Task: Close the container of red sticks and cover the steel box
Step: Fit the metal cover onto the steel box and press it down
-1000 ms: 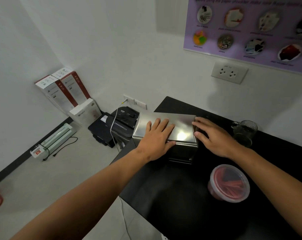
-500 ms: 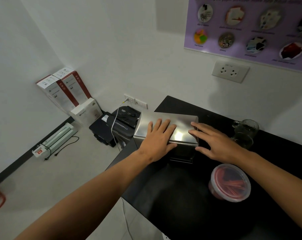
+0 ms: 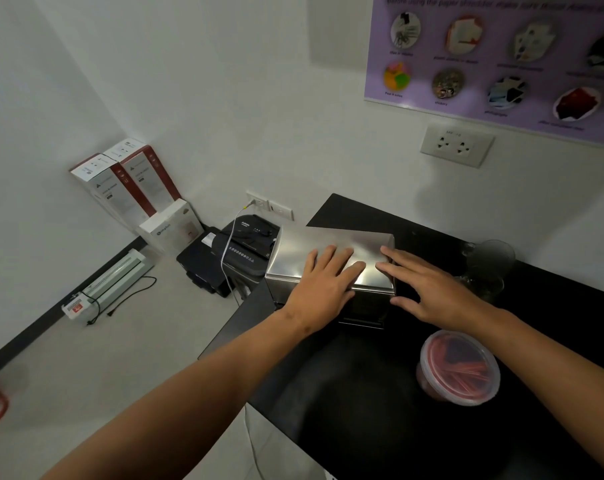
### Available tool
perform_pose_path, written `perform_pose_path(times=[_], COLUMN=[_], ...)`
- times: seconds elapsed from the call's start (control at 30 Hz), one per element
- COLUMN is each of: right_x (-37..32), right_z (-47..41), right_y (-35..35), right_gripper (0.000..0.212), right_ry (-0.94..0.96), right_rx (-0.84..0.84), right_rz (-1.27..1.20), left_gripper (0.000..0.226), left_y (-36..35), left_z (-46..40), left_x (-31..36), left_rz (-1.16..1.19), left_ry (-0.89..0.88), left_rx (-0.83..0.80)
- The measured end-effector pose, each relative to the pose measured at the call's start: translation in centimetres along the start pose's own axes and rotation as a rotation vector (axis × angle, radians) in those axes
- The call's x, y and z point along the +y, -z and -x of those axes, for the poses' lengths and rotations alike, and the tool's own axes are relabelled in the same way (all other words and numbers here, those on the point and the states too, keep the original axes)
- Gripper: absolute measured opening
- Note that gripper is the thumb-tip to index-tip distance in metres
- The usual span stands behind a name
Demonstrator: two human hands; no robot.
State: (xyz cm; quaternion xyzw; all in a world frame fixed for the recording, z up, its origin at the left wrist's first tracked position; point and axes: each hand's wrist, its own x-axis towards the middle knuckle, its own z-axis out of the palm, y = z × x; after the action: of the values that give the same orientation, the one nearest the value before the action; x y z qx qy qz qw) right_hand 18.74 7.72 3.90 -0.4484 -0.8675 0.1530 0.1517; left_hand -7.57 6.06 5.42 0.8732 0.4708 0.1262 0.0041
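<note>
Head view: left hand (image 3: 323,282) and right hand (image 3: 428,289) press flat and wide on the stiff, slick steel lid (image 3: 331,252), best gripped at its edges.

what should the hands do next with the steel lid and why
Probably lift both hands away. The flat steel lid already lies across the steel box, with the left hand flat on it and the right hand at its right edge. The round plastic container of red sticks looks lidded too.

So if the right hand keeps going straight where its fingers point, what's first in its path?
The right hand points up-left across the steel lid; the left hand lies first in that line, though depth is unclear.
</note>
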Motion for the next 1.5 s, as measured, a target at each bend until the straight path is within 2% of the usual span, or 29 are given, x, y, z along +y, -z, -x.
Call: perform_pose_path(times=[0.23,0.4,0.63,0.7,0.77,0.93,1.03,1.1,1.23,1.3,1.33,1.37,1.4,1.47,1.5], right_x=[-0.7,-0.9,-1.1,-1.4,-1.7,-2.0,-2.6,-3.3,-5.5,-7.0,-7.7,-8.3,-9.0,-10.0,-10.6], right_z=[0.2,-1.0,-4.7,-5.3,-5.6,-5.9,-6.9,-8.0,-11.6,-13.6,-14.5,-15.3,-16.0,-17.6,-18.2], right_y=[-0.3,1.2,0.7,0.2,-0.2,0.7,1.7,1.9,1.2,0.6,0.3,0.1,-0.1,-0.8,-1.0], right_gripper=[0.073,0.060,0.059,0.053,0.050,0.046,0.031,0.024,0.007,0.030,0.031,0.021,0.012,0.024,0.026], right_ry=[-0.045,-0.095,-0.322,-0.368,-0.379,-0.382,-0.340,-0.290,-0.176,-0.125,-0.107,-0.096,-0.074,-0.036,-0.032], right_rx=[0.033,-0.019,-0.025,0.045,0.097,0.074,0.083,0.066,-0.014,-0.057,-0.078,-0.104,-0.134,-0.160,-0.168], right_rz=[-0.091,-0.145,-0.199,-0.205,-0.188,-0.161,-0.117,-0.113,-0.180,-0.193,-0.197,-0.196,-0.185,-0.160,-0.162], left_gripper=[0.056,0.045,0.036,0.038,0.040,0.039,0.033,0.033,0.047,0.053,0.055,0.056,0.053,0.034,0.032], left_y=[-0.6,-0.4,0.3,0.0,-0.4,0.2,1.0,1.3,1.5,1.2,1.1,1.0,0.9,1.0,1.2], left_z=[0.3,-0.3,-3.4,-3.5,-3.3,-3.3,-2.5,-1.4,1.6,2.8,3.3,3.6,4.0,4.5,4.7], left_x=[0.1,-0.7,-3.6,-4.0,-4.1,-4.8,-5.4,-6.1,-7.3,-7.8,-8.1,-8.3,-8.5,-8.6,-8.7], left_rz=[0.006,0.064,0.136,0.129,0.140,0.267,0.309,0.351,0.482,0.583,0.625,0.683,0.773,0.941,0.974], left_ry=[0.005,-0.014,0.120,0.131,0.130,0.140,0.113,0.189,0.460,0.599,0.667,0.743,0.816,0.899,0.894], left_rx=[0.043,0.059,0.034,0.027,0.030,-0.036,-0.027,0.050,0.161,0.190,0.198,0.194,0.196,0.189,0.183])
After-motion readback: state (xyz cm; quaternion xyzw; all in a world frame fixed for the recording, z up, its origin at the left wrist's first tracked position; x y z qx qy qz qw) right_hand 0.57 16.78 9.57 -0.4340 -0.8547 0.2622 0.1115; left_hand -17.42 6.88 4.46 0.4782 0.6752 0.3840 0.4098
